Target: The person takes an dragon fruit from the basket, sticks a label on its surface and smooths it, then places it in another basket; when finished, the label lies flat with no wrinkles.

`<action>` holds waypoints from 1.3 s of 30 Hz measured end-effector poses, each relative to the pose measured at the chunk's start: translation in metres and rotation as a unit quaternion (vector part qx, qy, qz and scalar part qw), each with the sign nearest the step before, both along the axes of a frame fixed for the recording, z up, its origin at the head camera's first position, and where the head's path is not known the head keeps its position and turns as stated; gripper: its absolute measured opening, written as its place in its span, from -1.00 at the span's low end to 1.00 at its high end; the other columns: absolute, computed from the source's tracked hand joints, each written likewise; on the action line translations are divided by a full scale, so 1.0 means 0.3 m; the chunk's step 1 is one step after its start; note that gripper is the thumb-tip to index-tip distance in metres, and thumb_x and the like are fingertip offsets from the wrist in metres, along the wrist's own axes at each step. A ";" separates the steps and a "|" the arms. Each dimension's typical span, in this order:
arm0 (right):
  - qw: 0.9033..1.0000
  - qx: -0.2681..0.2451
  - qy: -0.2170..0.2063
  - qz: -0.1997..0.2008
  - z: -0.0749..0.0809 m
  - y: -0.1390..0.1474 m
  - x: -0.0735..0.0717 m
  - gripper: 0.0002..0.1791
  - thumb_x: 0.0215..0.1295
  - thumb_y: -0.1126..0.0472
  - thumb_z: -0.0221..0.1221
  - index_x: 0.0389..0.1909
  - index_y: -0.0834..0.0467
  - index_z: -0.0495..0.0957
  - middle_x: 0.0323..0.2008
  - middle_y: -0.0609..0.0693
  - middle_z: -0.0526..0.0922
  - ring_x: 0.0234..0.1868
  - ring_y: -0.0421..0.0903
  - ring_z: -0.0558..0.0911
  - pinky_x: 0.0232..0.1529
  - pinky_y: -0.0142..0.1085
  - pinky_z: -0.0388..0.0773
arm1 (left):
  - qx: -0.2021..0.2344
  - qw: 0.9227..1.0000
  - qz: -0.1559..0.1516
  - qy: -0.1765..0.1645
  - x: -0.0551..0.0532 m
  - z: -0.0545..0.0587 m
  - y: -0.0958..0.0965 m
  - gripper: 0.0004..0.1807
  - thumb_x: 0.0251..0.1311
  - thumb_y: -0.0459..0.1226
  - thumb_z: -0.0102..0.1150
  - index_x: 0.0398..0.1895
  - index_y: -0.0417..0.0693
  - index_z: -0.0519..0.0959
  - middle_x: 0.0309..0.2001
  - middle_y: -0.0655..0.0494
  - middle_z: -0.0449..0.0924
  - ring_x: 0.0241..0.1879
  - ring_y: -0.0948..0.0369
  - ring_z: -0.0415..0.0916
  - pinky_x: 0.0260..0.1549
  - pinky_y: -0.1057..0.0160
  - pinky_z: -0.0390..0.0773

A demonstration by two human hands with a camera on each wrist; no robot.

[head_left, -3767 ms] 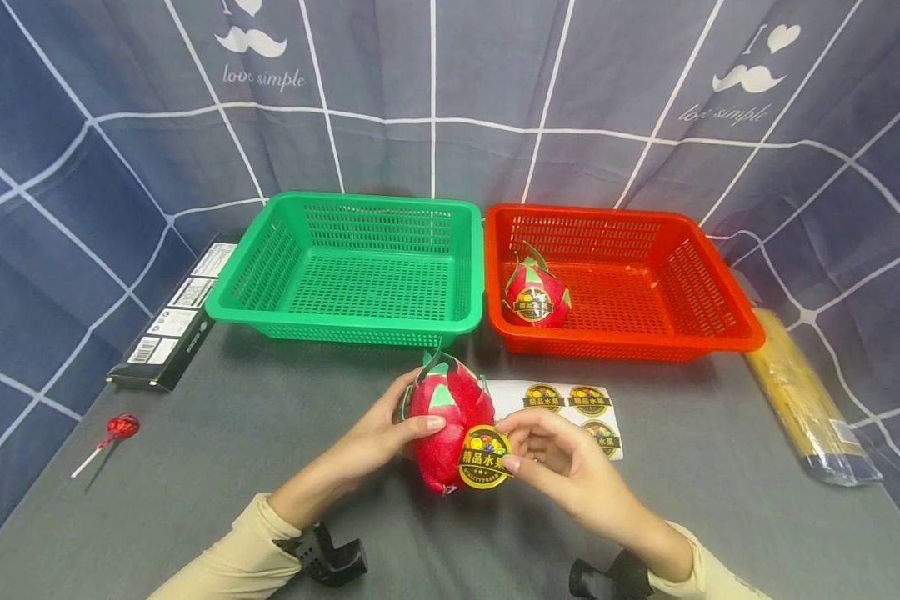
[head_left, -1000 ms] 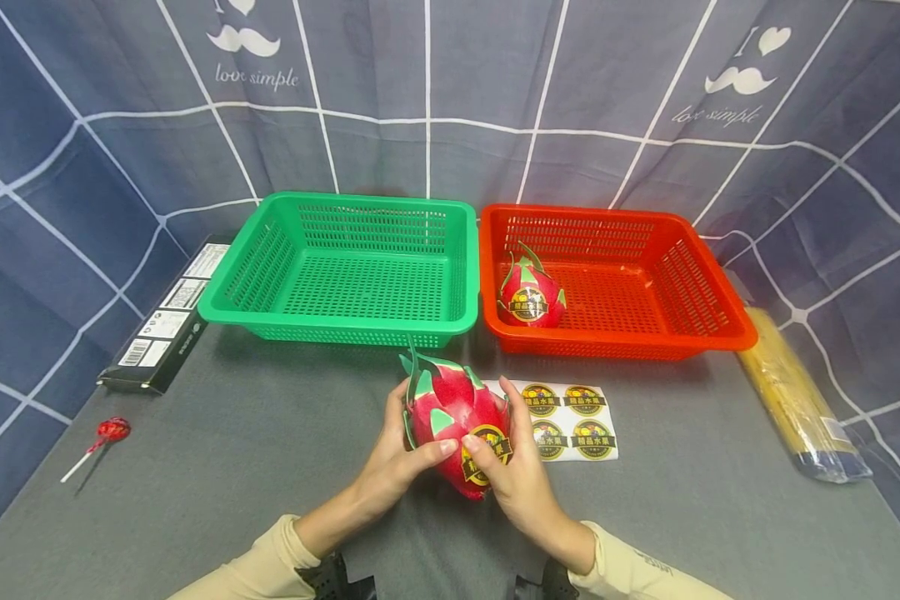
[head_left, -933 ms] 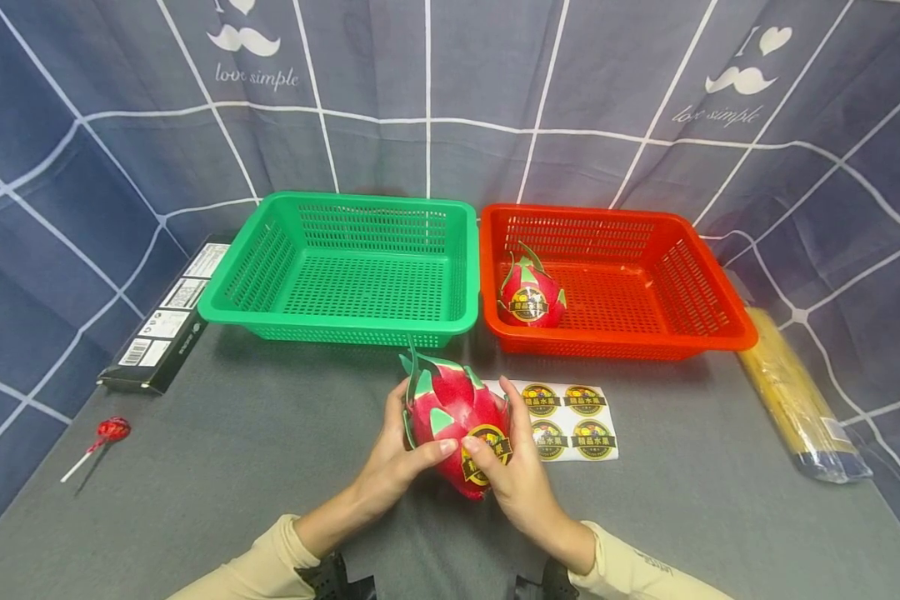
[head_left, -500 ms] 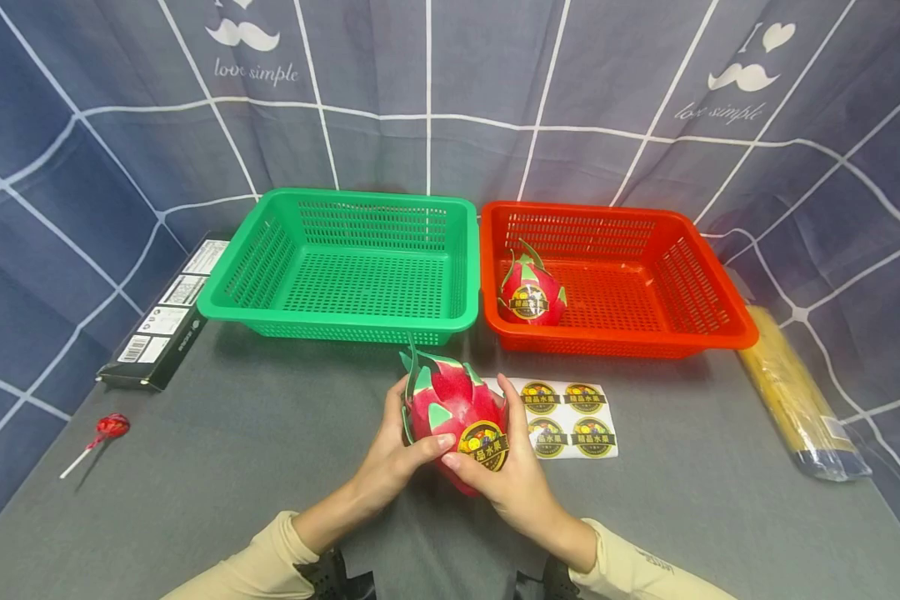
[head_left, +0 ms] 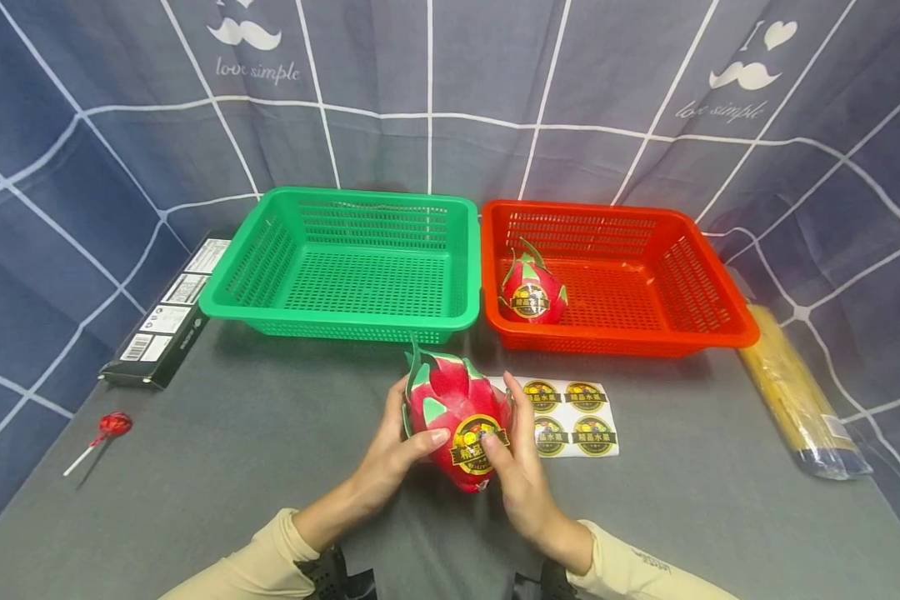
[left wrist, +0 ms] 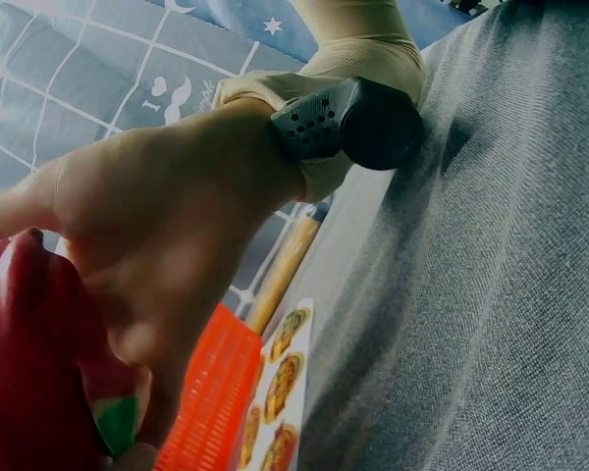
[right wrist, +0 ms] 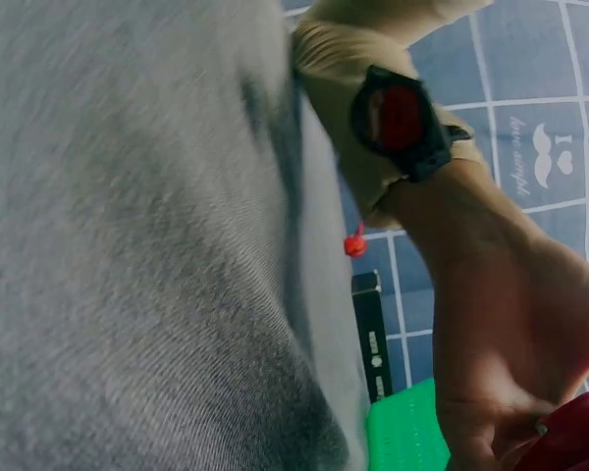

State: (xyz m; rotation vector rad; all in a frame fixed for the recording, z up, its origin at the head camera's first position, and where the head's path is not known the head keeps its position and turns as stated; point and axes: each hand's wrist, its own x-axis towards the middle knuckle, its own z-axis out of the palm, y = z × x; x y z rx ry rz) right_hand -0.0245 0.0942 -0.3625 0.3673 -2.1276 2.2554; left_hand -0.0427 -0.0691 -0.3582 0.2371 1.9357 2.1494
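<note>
In the head view, both hands grip a red dragon fruit [head_left: 450, 387] with green-tipped scales over the grey cloth. My left hand [head_left: 382, 467] holds its left side, thumb across the front. My right hand [head_left: 527, 479] wraps the right side, and its thumb rests on a round black-and-gold sticker [head_left: 467, 454] on the skin. Fingers behind the fruit are hidden. The left wrist view catches the right hand [left wrist: 167, 206] against the fruit [left wrist: 29, 363]; the right wrist view has the left hand [right wrist: 501, 324] at the fruit's edge [right wrist: 569, 437].
A sheet of round stickers [head_left: 606, 415] lies right of the fruit. Behind stand a green basket [head_left: 337, 327] and a red basket [head_left: 622, 340] holding another stickered dragon fruit [head_left: 534, 292]. A black box [head_left: 157, 342] and lollipop [head_left: 114, 425] lie left, a yellow pasta-like packet [head_left: 802, 392] right.
Earlier the right hand held the sticker by its edge beside the fruit; now the sticker lies on the skin. Since half a second ago, the right thumb has shifted up and right onto it.
</note>
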 end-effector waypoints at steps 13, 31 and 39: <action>0.997 -0.033 -0.043 0.058 -0.004 0.001 -0.001 -0.38 0.42 0.06 -0.38 0.37 0.29 -0.25 0.33 0.22 -0.11 0.23 -0.40 0.07 0.18 -0.65 0.03 | 0.059 0.997 -0.036 -0.018 0.000 0.006 0.000 -0.20 -0.03 -0.22 -0.01 0.29 -0.04 -0.14 0.06 -0.12 0.24 -0.03 0.14 0.38 -0.18 0.10 0.52; 0.991 0.036 0.042 0.119 0.027 0.092 -0.068 -0.14 0.23 -0.26 -0.12 0.38 0.06 -0.24 0.25 0.28 0.07 0.23 0.14 0.17 0.02 -0.21 0.45 | 0.004 0.997 -0.069 0.034 -0.012 -0.001 -0.020 -0.18 -0.05 -0.15 0.06 0.29 -0.10 -0.06 0.09 -0.19 0.24 0.05 0.10 0.29 -0.05 0.10 0.43; 0.974 0.155 0.042 0.157 0.042 0.132 -0.095 -0.13 0.07 -0.18 0.17 0.36 -0.10 -0.01 0.27 0.11 0.16 0.03 0.03 0.49 -0.18 -0.26 0.56 | 0.004 0.996 -0.086 0.027 -0.014 -0.011 -0.017 -0.13 -0.06 -0.17 0.13 0.32 -0.02 -0.08 0.11 -0.15 0.24 0.07 0.12 0.29 -0.05 0.12 0.46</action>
